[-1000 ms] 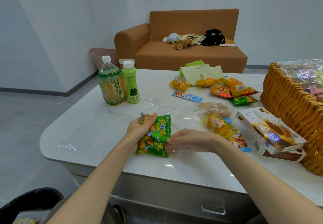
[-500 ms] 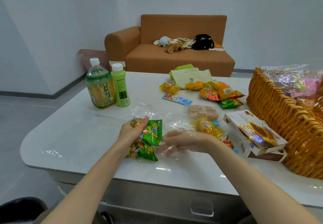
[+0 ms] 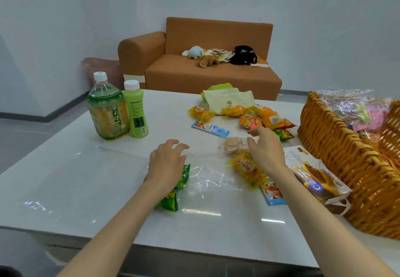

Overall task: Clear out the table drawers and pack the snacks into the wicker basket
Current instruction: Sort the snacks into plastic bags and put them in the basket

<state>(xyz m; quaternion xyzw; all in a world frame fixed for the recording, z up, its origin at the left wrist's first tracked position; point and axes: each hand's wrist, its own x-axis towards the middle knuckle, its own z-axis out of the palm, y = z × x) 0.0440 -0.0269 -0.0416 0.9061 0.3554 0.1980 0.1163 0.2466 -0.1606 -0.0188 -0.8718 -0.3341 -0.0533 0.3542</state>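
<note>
- Green snack packet [image 3: 171, 198] lies flat on the white desk [image 3: 86, 179], left of centre near the front edge. A second ago both hands held it up.
- Left hand [image 3: 166, 164] has released its grip. It now rests palm-down on the packet's upper end, fingers spread and relaxed.
- Clear plastic bag [image 3: 207, 175] lies crumpled and open just right of the packet, no longer touched by either hand.
- Right hand [image 3: 267, 149] has left the bag and moved right and away, to a clear-wrapped pack of round biscuits [image 3: 231, 144]. Its fingers are loosely bent and grasp nothing. Whether they touch the wrapper is hard to tell.
- Yellow packet [image 3: 246, 168] lies just below the biscuits, partly under the right wrist.
- Wicker basket [image 3: 337, 153] stands at the far right, already holding some wrapped items.
- Judgement: the green packet is parked, not packed. The biscuits look like the next pick, and many snacks still wait on the desk.
</note>
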